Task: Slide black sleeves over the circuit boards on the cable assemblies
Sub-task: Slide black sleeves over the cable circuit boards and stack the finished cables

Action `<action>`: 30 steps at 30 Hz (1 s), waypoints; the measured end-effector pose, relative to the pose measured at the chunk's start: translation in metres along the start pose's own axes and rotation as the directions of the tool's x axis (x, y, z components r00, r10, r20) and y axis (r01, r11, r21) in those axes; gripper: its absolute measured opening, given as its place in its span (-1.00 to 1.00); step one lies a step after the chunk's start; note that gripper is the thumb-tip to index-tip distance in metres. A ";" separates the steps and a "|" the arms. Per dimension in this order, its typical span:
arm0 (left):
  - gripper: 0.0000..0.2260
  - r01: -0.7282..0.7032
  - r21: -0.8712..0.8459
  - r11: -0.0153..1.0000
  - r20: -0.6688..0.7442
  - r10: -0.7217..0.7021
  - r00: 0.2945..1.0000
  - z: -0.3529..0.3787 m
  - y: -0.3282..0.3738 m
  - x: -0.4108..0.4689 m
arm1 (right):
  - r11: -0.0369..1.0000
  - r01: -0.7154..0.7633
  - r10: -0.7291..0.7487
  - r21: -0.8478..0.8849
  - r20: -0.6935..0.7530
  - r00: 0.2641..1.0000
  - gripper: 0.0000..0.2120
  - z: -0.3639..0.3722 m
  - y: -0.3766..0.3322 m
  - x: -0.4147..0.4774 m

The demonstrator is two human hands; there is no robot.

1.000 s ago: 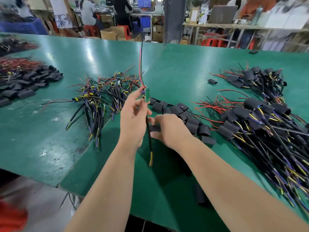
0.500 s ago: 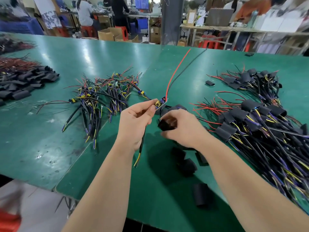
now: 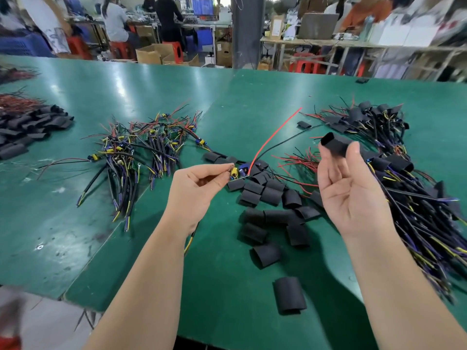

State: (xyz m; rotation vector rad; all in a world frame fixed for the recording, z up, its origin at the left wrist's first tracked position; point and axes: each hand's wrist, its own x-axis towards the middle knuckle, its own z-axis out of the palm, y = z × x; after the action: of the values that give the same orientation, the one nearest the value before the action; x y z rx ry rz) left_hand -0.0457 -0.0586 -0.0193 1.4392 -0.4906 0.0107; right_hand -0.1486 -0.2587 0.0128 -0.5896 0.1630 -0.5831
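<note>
Sleeve (image 3: pixel 336 145): black, open-mouthed, was held aloft by right hand (image 3: pixel 353 195).
Circuit board (image 3: pixel 238 172): unsleeved, trailed red and black wires from left hand (image 3: pixel 194 188).

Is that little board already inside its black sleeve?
Not yet. The left hand pinches the bare circuit board, while the right hand holds the black sleeve apart from it.

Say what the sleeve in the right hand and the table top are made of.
The sleeve: matte black flexible tubing, probably heat-shrink plastic; its mouth holds open, thin-walled. The table top: green glossy mat, likely rubber or vinyl; lamps reflect on it, scuffs show.
</note>
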 end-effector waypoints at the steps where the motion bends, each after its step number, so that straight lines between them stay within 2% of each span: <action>1: -0.77 -0.009 0.022 1.000 0.001 0.009 1.000 0.000 0.000 0.000 | 1.000 0.020 -0.020 -0.006 -0.004 1.000 -0.55 0.000 -0.001 0.000; 6: -0.78 -0.046 0.103 0.994 0.025 0.044 0.999 0.002 -0.001 -0.002 | 0.987 0.116 -0.119 -0.113 -0.016 0.993 -0.89 -0.002 -0.001 0.003; 8: -0.77 -0.068 0.135 0.988 0.050 0.062 0.997 0.002 -0.002 -0.002 | 0.981 0.136 -0.141 -0.136 -0.028 0.990 -0.92 -0.002 0.000 0.003; 13: -0.74 -0.117 0.189 0.975 0.127 0.094 0.987 0.003 -0.003 -0.003 | 0.982 0.152 -0.158 -0.111 -0.051 0.986 -0.93 -0.003 -0.002 0.005; 17: -0.72 -0.112 0.197 0.974 0.136 0.086 0.987 0.002 -0.002 -0.003 | 0.984 0.125 -0.130 -0.129 -0.029 0.991 -0.79 -0.002 -0.003 0.007; 22: -0.72 -0.128 0.229 0.965 0.173 0.089 0.981 0.004 0.000 -0.006 | 0.988 0.065 -0.068 -0.141 -0.021 0.997 -0.93 -0.003 -0.002 0.009; 26: -0.75 -0.095 0.236 0.967 0.141 0.063 0.988 0.007 0.002 -0.007 | 0.975 0.010 0.020 -0.223 0.132 0.991 -0.93 -0.003 0.002 0.007; 30: -0.78 0.010 0.125 0.992 0.048 -0.016 0.999 0.010 0.005 -0.008 | 0.926 -0.073 0.158 -0.371 0.203 0.966 -0.77 -0.003 0.015 0.003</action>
State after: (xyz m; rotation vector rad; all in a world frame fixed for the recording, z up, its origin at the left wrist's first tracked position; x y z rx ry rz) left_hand -0.0578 -0.0649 -0.0165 1.5677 -0.5288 -0.0047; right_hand -0.1402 -0.2519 0.0019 -0.9942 0.0851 -0.3648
